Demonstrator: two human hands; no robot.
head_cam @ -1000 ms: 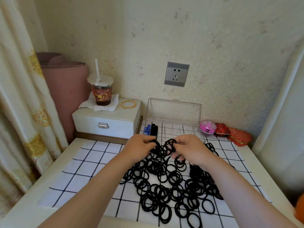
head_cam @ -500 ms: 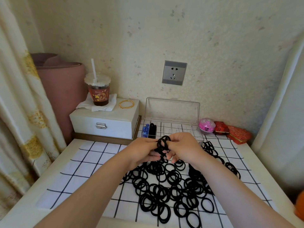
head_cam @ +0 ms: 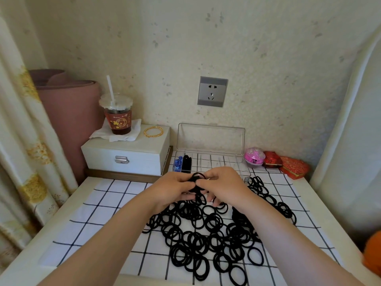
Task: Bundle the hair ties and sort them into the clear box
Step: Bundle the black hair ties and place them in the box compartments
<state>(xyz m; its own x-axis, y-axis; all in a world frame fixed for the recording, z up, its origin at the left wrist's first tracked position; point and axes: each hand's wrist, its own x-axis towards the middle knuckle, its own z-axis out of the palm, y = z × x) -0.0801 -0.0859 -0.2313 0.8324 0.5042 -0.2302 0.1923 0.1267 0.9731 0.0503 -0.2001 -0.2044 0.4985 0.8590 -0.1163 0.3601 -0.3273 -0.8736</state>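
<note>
Hair ties [head_cam: 197,178] — a small black bunch — sit pinched between both hands: the left hand [head_cam: 172,190] and the right hand [head_cam: 224,185] meet at the thumbs, fingers curled around the bunch. Below and nearer than the hands, loose ties [head_cam: 206,234] sprawl over the checked cloth [head_cam: 92,213]. Just beyond the knuckles stands the clear box [head_cam: 210,139], lid raised — a blue item [head_cam: 177,163] and a black bundle [head_cam: 186,163] sit in its compartments beyond the left hand

Bare checked cloth [head_cam: 99,205] lies open left of the heap of hair ties [head_cam: 198,240]. Along the back wall [head_cam: 268,79] stand a white drawer box [head_cam: 123,155], the clear box [head_cam: 210,139] with lid upright, and 3 trinkets [head_cam: 272,159].
</note>
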